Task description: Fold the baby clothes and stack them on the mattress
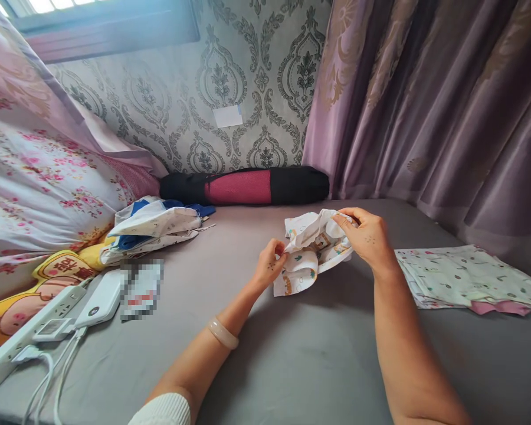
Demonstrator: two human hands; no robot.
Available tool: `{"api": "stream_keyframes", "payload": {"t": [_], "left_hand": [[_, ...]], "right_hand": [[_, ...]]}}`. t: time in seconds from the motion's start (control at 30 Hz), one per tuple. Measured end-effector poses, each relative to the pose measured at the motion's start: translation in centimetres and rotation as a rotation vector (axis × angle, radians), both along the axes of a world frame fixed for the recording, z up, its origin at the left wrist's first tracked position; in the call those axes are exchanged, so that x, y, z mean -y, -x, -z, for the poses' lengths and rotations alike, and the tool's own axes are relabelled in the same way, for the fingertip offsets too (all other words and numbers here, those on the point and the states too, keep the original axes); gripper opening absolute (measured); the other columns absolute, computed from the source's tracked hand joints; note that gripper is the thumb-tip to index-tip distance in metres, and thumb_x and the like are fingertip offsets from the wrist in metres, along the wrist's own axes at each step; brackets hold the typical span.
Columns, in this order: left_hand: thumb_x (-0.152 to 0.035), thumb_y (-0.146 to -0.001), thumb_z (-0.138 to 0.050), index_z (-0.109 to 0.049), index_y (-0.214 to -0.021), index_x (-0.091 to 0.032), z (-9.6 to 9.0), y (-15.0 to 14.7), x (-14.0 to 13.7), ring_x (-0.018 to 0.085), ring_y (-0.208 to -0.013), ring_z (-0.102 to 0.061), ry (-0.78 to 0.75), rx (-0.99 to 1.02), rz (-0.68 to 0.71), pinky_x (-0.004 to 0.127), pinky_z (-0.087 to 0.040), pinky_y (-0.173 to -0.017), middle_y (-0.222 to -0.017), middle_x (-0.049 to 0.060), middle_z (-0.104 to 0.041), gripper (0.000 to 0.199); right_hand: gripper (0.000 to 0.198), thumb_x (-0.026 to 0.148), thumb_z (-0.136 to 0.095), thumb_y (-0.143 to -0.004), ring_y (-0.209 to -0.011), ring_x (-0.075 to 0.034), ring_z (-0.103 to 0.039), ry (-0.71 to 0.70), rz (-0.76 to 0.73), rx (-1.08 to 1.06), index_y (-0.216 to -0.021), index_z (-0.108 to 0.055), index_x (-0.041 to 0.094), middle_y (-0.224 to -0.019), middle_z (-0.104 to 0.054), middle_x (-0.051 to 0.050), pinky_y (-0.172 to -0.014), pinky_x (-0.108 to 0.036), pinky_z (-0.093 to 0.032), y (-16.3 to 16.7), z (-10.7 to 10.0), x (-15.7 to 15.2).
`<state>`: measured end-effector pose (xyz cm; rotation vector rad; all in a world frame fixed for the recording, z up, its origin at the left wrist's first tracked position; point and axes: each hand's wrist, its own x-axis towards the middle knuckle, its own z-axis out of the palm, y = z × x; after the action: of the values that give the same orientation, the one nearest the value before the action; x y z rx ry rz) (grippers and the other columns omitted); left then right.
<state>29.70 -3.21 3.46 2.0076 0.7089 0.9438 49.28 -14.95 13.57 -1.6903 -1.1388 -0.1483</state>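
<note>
Between my hands is a small white printed garment, bunched and partly folded over, raised above the grey sheet. My left hand pinches its left edge, thumb and fingers together. Higher up, my right hand grips the garment's right end, with the thumb on top of the cloth. Its exact cut cannot be made out in these folds. To the right of my right arm lies a flat stack of folded printed clothes, with a pink piece showing at its lower edge.
At left lie a heap of white and blue clothes, a yellow pig-print cushion, a power strip, a white power bank with cables, and a blurred packet. A black-and-red rolled bag rests against the wall. Purple curtains hang at right.
</note>
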Motion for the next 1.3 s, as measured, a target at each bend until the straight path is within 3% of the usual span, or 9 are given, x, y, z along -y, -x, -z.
{"api": "stream_keyframes", "payload": {"t": [0.13,0.3,0.53,0.73,0.87,0.97,1.13,1.2,1.3], "left_hand": [[-0.024,-0.079,-0.057,-0.059,-0.076,-0.019,-1.0,1.6,-0.5,0.013,-0.073,-0.058,0.016,0.044,-0.037,0.025,-0.048,-0.070,-0.076,0.000,-0.064,0.006],[-0.037,-0.077,-0.062,-0.066,-0.080,-0.017,-4.4,4.9,-1.1,0.015,-0.068,-0.060,0.071,0.164,-0.069,0.024,-0.047,-0.063,-0.072,0.002,-0.066,0.020],[-0.040,-0.075,-0.065,-0.063,-0.081,-0.016,-12.1,10.1,0.0,0.011,-0.062,-0.054,0.056,0.344,-0.135,0.022,-0.044,-0.059,-0.071,0.000,-0.063,0.025],[-0.040,-0.071,-0.066,-0.064,-0.080,-0.016,-18.9,13.4,-0.3,0.010,-0.057,-0.051,-0.099,0.331,-0.207,0.021,-0.040,-0.053,-0.067,-0.001,-0.060,0.026],[-0.043,-0.071,-0.068,-0.070,-0.083,-0.016,-22.3,15.1,-1.8,0.013,-0.061,-0.054,-0.291,0.230,-0.233,0.023,-0.043,-0.055,-0.070,0.002,-0.064,0.029],[-0.043,-0.071,-0.068,-0.073,-0.081,-0.019,-23.5,16.1,-3.5,0.014,-0.062,-0.055,-0.422,0.063,-0.236,0.023,-0.043,-0.055,-0.069,0.003,-0.066,0.026],[-0.045,-0.075,-0.063,-0.074,-0.076,-0.019,-23.8,16.3,-5.4,0.014,-0.060,-0.055,-0.511,-0.236,-0.110,0.024,-0.043,-0.058,-0.063,0.001,-0.064,0.028],[-0.043,-0.078,-0.061,-0.074,-0.079,-0.020,-23.6,15.6,-5.1,0.017,-0.070,-0.058,-0.599,-0.141,-0.218,0.028,-0.046,-0.068,-0.071,0.002,-0.065,0.026],[-0.037,-0.086,-0.055,-0.073,-0.089,-0.024,-22.9,14.1,-4.6,0.022,-0.099,-0.055,-0.755,0.118,-0.515,0.036,-0.041,-0.090,-0.097,0.005,-0.066,0.022]], "right_hand": [[0.029,0.047,-0.065,-0.078,-0.076,-0.021,-0.064,-0.033,0.012,0.058,-0.088,-0.073,0.021,-0.085,-0.072,-0.005,-0.072,-0.033,-0.049,1.0,-1.4,1.1],[0.031,0.051,-0.065,-0.079,-0.075,-0.019,-0.064,-0.059,-0.039,0.139,-0.087,-0.074,0.023,-0.087,-0.070,-0.004,-0.068,-0.031,-0.048,2.4,-3.7,2.6],[0.034,0.055,-0.066,-0.078,-0.077,-0.020,-0.064,0.030,-0.181,0.179,-0.092,-0.075,0.025,-0.091,-0.072,-0.004,-0.067,-0.033,-0.049,3.9,-8.7,3.8],[0.033,0.054,-0.065,-0.079,-0.072,-0.020,-0.064,0.151,-0.277,0.213,-0.094,-0.076,0.027,-0.086,-0.071,-0.001,-0.066,-0.033,-0.050,5.0,-12.6,3.9],[0.040,0.058,-0.064,-0.077,-0.068,-0.019,-0.062,0.251,-0.342,0.233,-0.098,-0.074,0.025,-0.080,-0.071,-0.001,-0.060,-0.031,-0.047,4.4,-13.8,3.1],[0.042,0.060,-0.064,-0.075,-0.070,-0.019,-0.062,0.267,-0.366,0.252,-0.094,-0.075,0.024,-0.077,-0.070,-0.001,-0.060,-0.029,-0.045,3.7,-13.8,1.9],[0.034,0.057,-0.062,-0.078,-0.072,-0.020,-0.062,0.281,-0.327,0.355,-0.081,-0.075,0.025,-0.071,-0.068,0.000,-0.066,-0.030,-0.045,3.6,-13.4,0.1],[0.031,0.053,-0.059,-0.082,-0.080,-0.021,-0.063,0.154,-0.275,0.400,-0.084,-0.075,0.026,-0.082,-0.070,-0.001,-0.072,-0.032,-0.047,3.9,-13.3,-0.4],[0.028,0.045,-0.054,-0.089,-0.102,-0.025,-0.059,-0.118,-0.123,0.493,-0.090,-0.074,0.025,-0.110,-0.066,-0.005,-0.088,-0.038,-0.044,4.2,-12.8,-1.3]]}}
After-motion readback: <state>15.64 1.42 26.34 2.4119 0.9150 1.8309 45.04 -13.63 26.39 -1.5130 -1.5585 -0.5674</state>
